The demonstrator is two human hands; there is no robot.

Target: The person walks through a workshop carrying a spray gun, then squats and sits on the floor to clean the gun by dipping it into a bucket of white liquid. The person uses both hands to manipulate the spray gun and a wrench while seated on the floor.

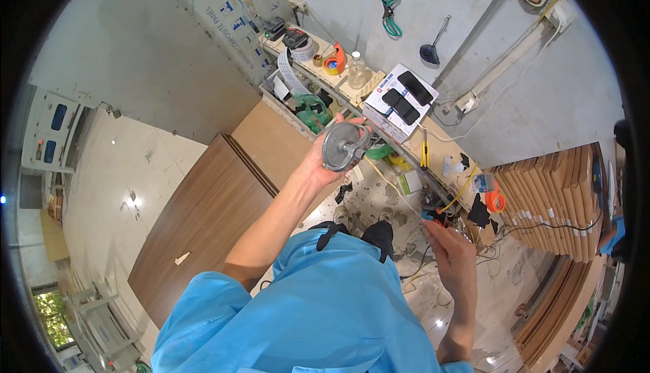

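Observation:
My left hand (318,161) is raised in front of me, its fingers wrapped round a grey metal disc (336,146) with a knob at its centre, which looks like a reel. Between the disc and my right hand stretches a thin, pale yellowish cord (394,189). Lower and to the right, my right hand (452,254) pinches the cord's near end between thumb and fingers. Whether the cord comes out of the disc cannot be made out, as my left fingers and the disc's edge cover that spot.
A narrow bench (443,149) along the wall carries two phones on a white box (386,126), a bottle (357,71), tape rolls and a yellow cutter (424,155). Brown boards (203,217) lie at left; stacked cartons (542,203) stand at right. Cables cross the floor.

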